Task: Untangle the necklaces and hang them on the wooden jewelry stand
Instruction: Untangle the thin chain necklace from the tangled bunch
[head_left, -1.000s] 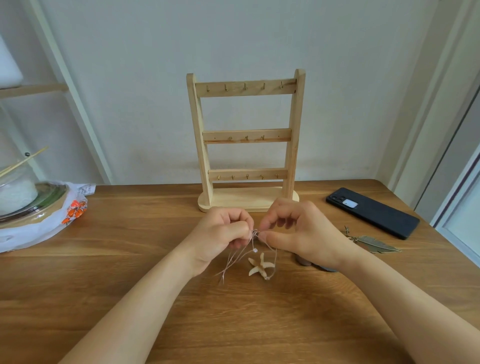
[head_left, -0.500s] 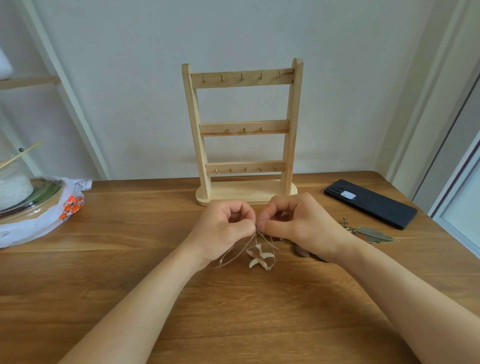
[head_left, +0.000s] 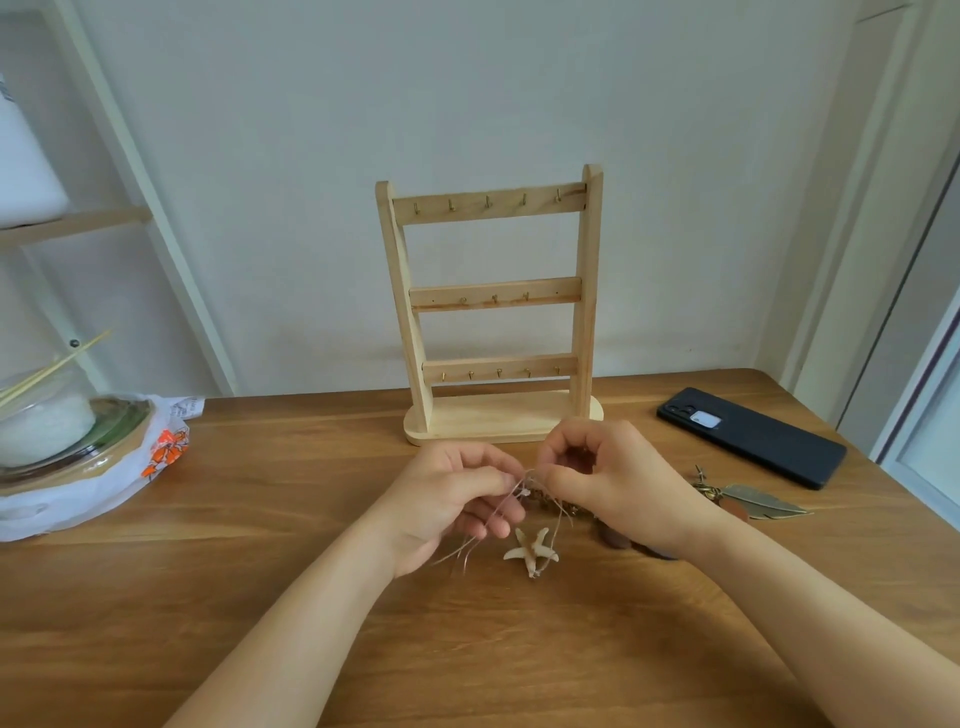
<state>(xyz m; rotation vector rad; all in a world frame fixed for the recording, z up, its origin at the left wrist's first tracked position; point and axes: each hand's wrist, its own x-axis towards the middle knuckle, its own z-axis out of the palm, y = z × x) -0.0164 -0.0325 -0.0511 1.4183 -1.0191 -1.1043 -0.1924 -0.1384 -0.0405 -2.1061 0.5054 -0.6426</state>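
Observation:
A wooden jewelry stand (head_left: 493, 306) with three hooked bars stands upright at the back of the table, with nothing on its hooks. Just in front of it my left hand (head_left: 452, 499) and my right hand (head_left: 618, 483) pinch a thin cord necklace (head_left: 524, 480) between thumbs and forefingers, fingertips nearly touching. Its pale starfish pendant (head_left: 532, 552) rests on the table below the hands, and loose cord ends trail under my left hand. A second necklace with a metal feather pendant (head_left: 763, 501) lies to the right, partly hidden by my right hand.
A black phone (head_left: 750, 436) lies at the back right of the wooden table (head_left: 260, 597). At the left edge sit a white plastic bag (head_left: 104, 483) and a glass-lidded bowl (head_left: 47, 426). A white shelf frame stands behind it.
The view has tilted up, so stand and hands sit lower in frame. Both hands stay pinched on the cord; the starfish pendant has shifted slightly on the table.

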